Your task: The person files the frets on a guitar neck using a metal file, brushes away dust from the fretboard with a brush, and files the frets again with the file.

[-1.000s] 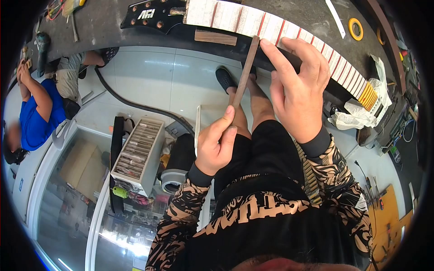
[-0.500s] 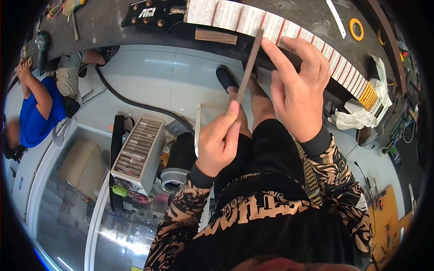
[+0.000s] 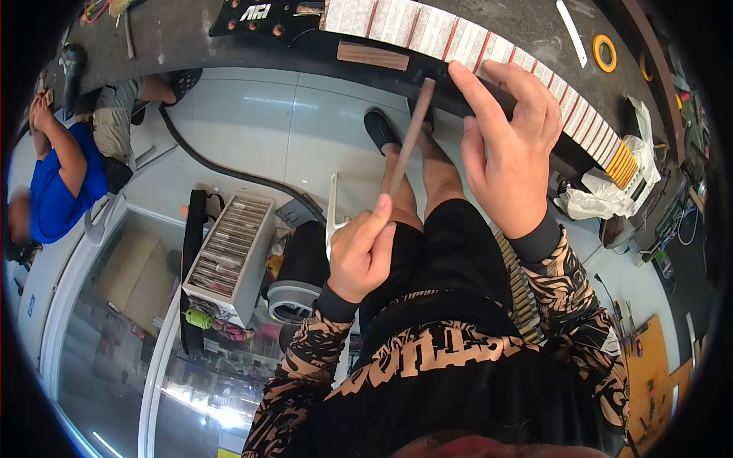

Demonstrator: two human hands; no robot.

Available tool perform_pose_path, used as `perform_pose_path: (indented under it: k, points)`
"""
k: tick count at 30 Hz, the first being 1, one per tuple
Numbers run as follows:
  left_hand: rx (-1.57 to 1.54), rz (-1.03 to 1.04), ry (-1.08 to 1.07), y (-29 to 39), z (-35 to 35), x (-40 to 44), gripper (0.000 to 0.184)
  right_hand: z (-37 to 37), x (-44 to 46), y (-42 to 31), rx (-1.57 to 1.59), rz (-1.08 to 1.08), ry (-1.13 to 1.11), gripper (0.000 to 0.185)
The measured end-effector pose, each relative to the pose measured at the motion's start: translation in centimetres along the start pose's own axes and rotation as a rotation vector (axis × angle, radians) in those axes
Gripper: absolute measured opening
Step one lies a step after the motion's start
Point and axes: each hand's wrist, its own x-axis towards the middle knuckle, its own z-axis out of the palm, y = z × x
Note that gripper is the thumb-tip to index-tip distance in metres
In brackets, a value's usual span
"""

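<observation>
A guitar neck point(image 3: 427, 34) with white masking tape between its red fret lines lies along the bench edge, its black headstock point(image 3: 263, 19) at the left. In my left hand point(image 3: 360, 256) is a slim brownish file point(image 3: 413, 133), gripped at its near end. The file's far tip is below the neck and apart from it. My right hand point(image 3: 513, 145) rests by the neck's near edge, index finger stretched out and fingers apart. Its fingertips meet the taped edge; the thumb hangs free.
A small wooden block point(image 3: 372, 56) sits at the bench's front edge. On the bench point(image 3: 489, 11) lie a yellow tape roll point(image 3: 604, 53) and a white strip point(image 3: 571, 34). Crumpled paper point(image 3: 611, 195) is by the neck's right end. A person in blue point(image 3: 72, 179) sits at the left.
My left hand has drawn the file back toward me, so its tip has come away from the neck's edge. My right hand stays at nearly the same place on the neck.
</observation>
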Motion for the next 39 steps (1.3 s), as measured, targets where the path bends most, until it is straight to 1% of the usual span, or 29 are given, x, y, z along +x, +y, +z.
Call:
perform_pose_path:
  k: [2,5,10,16,18,20,21,23,24,25,27,29,32,33,35,36,38,39]
  points:
    - [-0.042,0.014,0.059,-0.3,0.0,-0.1,0.05,0.0,0.1,0.0,0.003,-0.001,0.009,0.083]
    - [-0.072,0.078,0.119,-0.2,0.7,1.8,0.05,-0.1,0.2,0.0,0.003,0.007,0.004,0.082]
    - [-0.149,0.03,0.056,-0.8,1.4,1.6,0.052,0.1,0.1,0.1,0.018,0.003,0.014,0.082]
    - [-0.196,-0.028,0.017,0.4,0.9,2.6,0.053,0.0,0.1,0.1,0.02,0.017,-0.006,0.084]
    - [-0.185,0.056,0.05,0.6,1.3,5.0,0.052,0.1,0.2,0.2,0.02,0.009,0.004,0.084]
    - [-0.223,0.139,0.106,2.2,2.3,11.5,0.049,0.1,0.1,0.1,0.017,0.009,0.001,0.084]
    - [-0.29,0.135,0.12,3.1,2.7,14.5,0.047,0.0,0.1,0.0,0.011,0.013,-0.001,0.084]
    - [-0.282,0.142,0.079,3.6,3.0,18.2,0.045,-0.2,0.1,-0.1,0.009,0.022,-0.003,0.083]
    - [-0.262,0.188,0.101,3.4,3.1,18.2,0.047,-0.2,0.1,-0.1,0.016,0.025,-0.003,0.083]
    - [-0.232,0.169,0.108,3.1,3.0,16.8,0.048,-0.3,0.3,-0.1,0.026,0.029,0.001,0.084]
    - [-0.166,0.129,0.114,2.1,2.3,10.9,0.05,-0.3,0.4,0.0,0.029,0.014,-0.002,0.084]
    - [-0.057,0.075,0.035,1.3,1.0,4.9,0.049,-0.3,0.4,0.1,0.027,0.011,-0.004,0.084]
    - [0.019,-0.001,-0.022,2.5,0.1,4.9,0.05,-0.4,0.3,0.0,0.027,0.017,-0.024,0.085]
    - [-0.008,0.07,0.028,2.9,0.6,7.2,0.049,-0.4,0.2,0.1,0.025,0.016,-0.019,0.085]
    - [-0.016,0.118,0.077,4.1,1.9,13.3,0.048,-0.1,0.3,0.2,0.019,0.01,0.0,0.086]
    - [-0.001,0.093,0.077,4.6,2.3,15.1,0.047,-0.1,0.3,0.1,0.019,0.016,-0.009,0.085]
    - [-0.029,0.19,0.156,4.0,2.9,17.0,0.045,-0.5,0.4,-0.1,0.013,0.031,-0.029,0.085]
    - [-0.085,0.167,0.159,4.2,2.6,16.6,0.044,-0.6,0.3,-0.1,0.012,0.031,-0.034,0.084]
